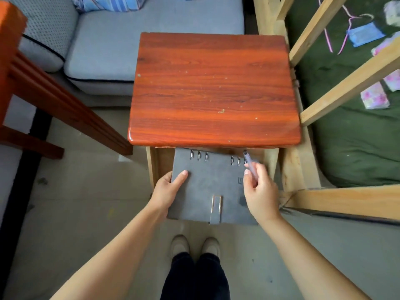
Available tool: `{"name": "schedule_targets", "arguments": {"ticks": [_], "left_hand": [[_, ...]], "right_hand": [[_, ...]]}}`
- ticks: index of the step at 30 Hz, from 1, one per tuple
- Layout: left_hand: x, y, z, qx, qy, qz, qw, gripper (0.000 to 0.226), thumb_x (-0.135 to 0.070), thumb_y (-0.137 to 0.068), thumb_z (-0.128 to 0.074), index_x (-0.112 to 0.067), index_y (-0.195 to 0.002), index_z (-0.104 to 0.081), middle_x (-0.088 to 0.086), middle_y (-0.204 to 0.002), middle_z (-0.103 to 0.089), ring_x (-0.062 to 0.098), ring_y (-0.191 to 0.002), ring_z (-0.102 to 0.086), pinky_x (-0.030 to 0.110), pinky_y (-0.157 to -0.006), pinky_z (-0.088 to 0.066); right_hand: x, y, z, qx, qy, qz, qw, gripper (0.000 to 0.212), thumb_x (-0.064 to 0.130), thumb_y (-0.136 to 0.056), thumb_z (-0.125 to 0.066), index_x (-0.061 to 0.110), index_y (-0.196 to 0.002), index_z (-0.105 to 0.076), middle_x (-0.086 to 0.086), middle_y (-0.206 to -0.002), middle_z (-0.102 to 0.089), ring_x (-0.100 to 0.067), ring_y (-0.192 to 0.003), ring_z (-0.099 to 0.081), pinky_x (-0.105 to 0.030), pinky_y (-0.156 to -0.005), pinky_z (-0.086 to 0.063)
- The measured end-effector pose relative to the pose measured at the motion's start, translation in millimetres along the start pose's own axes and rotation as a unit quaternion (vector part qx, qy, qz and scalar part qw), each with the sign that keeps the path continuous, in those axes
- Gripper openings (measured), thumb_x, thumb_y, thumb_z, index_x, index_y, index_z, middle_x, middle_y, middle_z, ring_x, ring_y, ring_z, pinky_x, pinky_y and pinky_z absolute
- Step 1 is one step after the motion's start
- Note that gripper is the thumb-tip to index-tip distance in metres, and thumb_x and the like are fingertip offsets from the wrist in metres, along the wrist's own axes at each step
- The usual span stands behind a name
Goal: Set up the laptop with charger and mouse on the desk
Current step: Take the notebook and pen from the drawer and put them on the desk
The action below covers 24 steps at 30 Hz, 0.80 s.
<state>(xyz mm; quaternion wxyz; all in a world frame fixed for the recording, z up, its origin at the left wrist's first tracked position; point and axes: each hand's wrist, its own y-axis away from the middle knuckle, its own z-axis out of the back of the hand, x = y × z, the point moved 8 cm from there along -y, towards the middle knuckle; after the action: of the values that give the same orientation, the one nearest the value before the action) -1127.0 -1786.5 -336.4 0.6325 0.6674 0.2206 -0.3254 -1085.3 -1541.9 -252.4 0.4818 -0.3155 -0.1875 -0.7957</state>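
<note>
A small red-brown wooden desk (pixel 214 87) stands in the middle of the head view with nothing on its top. Just below its near edge, over an open drawer (pixel 154 165), I hold a grey ring-bound notebook (pixel 213 182) with a strap clasp. My left hand (pixel 170 189) grips the notebook's left edge, thumb on the cover. My right hand (pixel 259 189) rests on its right side and pinches a translucent purple pen (pixel 249 164) that points toward the desk. No laptop, charger or mouse is visible.
A grey sofa (pixel 104 46) sits behind and left of the desk. A pale wooden bed frame (pixel 337 198) with a green mattress (pixel 355 148) is on the right. Red-brown wooden furniture (pixel 43 94) angles in at the left. My shoes (pixel 194 247) are on the concrete floor.
</note>
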Motion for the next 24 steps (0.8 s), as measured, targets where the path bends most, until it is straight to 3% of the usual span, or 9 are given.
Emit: {"name": "schedule_targets", "arguments": {"ticks": [3,6,8,11,13,14,16,17,24], "left_hand": [[-5,34,10,0.069,-0.093,-0.026,0.993,0.019,-0.038,-0.081,-0.068,-0.021,-0.091,-0.068,-0.002,-0.089,-0.076,0.013,-0.077,-0.071,0.025,-0.065,-0.056],[12,62,-3,0.175,-0.189,-0.017,0.966,0.015,-0.031,-0.081,-0.07,-0.021,-0.09,-0.065,-0.01,-0.08,-0.075,0.003,-0.073,-0.069,0.014,-0.06,-0.051],[34,67,-16,0.216,-0.314,-0.022,0.924,0.016,-0.035,-0.081,-0.069,-0.021,-0.083,-0.062,-0.012,-0.077,-0.068,0.003,-0.071,-0.063,0.013,-0.059,-0.046],[76,60,-40,0.262,-0.449,-0.038,0.854,0.029,-0.035,-0.083,-0.065,-0.025,-0.065,-0.044,-0.009,-0.066,-0.049,0.01,-0.064,-0.047,0.017,-0.054,-0.032],[99,49,-48,0.269,-0.495,-0.047,0.825,0.022,-0.034,-0.085,-0.062,-0.022,-0.072,-0.049,-0.003,-0.075,-0.05,0.017,-0.072,-0.052,0.024,-0.06,-0.035],[107,43,-51,0.269,-0.518,-0.057,0.81,0.017,-0.034,-0.086,-0.061,-0.018,-0.083,-0.056,0.001,-0.089,-0.053,0.021,-0.084,-0.056,0.028,-0.068,-0.039],[117,28,-50,0.253,-0.557,-0.077,0.787,0.028,-0.034,-0.087,-0.058,-0.013,-0.106,-0.057,0.007,-0.123,-0.045,0.028,-0.103,-0.055,0.03,-0.085,-0.043],[116,22,-48,0.24,-0.572,-0.088,0.779,0.029,-0.033,-0.088,-0.057,-0.013,-0.108,-0.056,0.008,-0.133,-0.038,0.029,-0.106,-0.054,0.032,-0.087,-0.043],[92,17,-43,0.187,-0.645,-0.177,0.719,0.027,-0.032,-0.092,-0.051,-0.01,-0.108,-0.049,0.011,-0.131,-0.039,0.026,-0.121,-0.04,0.04,-0.081,-0.048]], "right_hand": [[-6,10,13,0.005,-0.053,-0.057,0.997,0.015,0.009,-0.09,-0.05,0.013,-0.091,-0.065,0.014,-0.06,-0.052,-0.011,-0.051,-0.046,-0.024,-0.056,-0.033],[-37,34,9,-0.006,-0.131,-0.194,0.972,0.02,0.013,-0.09,-0.049,0.015,-0.078,-0.064,0.01,-0.049,-0.045,-0.006,-0.044,-0.043,-0.024,-0.05,-0.031],[-71,64,-13,0.004,-0.216,-0.35,0.911,0.028,0.014,-0.091,-0.043,0.008,-0.072,-0.063,0.005,-0.04,-0.044,-0.006,-0.029,-0.037,-0.02,-0.036,-0.028],[-106,114,-55,0.005,-0.299,-0.547,0.782,0.03,0.007,-0.093,-0.033,0.0,-0.075,-0.055,-0.009,-0.053,-0.045,-0.005,-0.019,-0.033,-0.008,-0.026,-0.019],[-112,130,-82,-0.011,-0.375,-0.604,0.703,0.025,0.003,-0.097,-0.028,-0.004,-0.1,-0.053,-0.021,-0.077,-0.057,-0.011,-0.039,-0.058,-0.015,-0.029,-0.04],[-111,132,-95,-0.018,-0.422,-0.615,0.666,0.028,0.003,-0.098,-0.027,-0.003,-0.116,-0.048,-0.025,-0.098,-0.06,-0.02,-0.067,-0.069,-0.023,-0.048,-0.055],[-110,125,-112,-0.027,-0.482,-0.621,0.618,0.04,0.003,-0.1,-0.024,0.004,-0.139,-0.033,-0.023,-0.136,-0.047,-0.032,-0.119,-0.055,-0.043,-0.087,-0.051],[-108,118,-116,-0.024,-0.502,-0.616,0.606,0.046,-0.001,-0.098,-0.02,0.006,-0.143,-0.026,-0.021,-0.144,-0.04,-0.033,-0.129,-0.045,-0.049,-0.097,-0.044],[-95,102,-112,-0.051,-0.567,-0.585,0.577,0.068,-0.019,-0.08,-0.007,-0.001,-0.145,-0.015,-0.021,-0.154,-0.018,-0.036,-0.141,-0.024,-0.054,-0.11,-0.031]]}}
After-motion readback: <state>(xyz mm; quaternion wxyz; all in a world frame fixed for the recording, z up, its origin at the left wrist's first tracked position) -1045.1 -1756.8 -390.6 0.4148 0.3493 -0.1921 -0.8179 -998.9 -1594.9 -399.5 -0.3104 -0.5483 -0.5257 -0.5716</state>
